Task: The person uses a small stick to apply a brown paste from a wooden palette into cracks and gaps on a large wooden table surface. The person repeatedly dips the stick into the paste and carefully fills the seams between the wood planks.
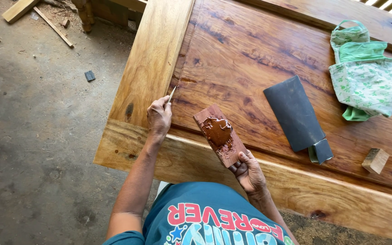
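Filler work at the door [250, 59] corner.
Left hand [159, 116] pinches a blade [172, 94] against the door; right hand [249, 172] grips a filler-smeared board [218, 134]. Sandpaper [296, 113], cloth [364, 75], and block [375, 160] lie right of the board.

A large wooden bench [153, 59] of glossy reddish-brown panel framed by paler golden boards fills the right of the scene. On it lie a dark grey folded sheet of sandpaper [296, 115] near the middle, a green-and-white patterned cloth [364, 77] at the far right, and a small pale wooden block [375, 160] near the right. A grey concrete floor [32, 136] with scattered wood scraps [37, 13] lies left.
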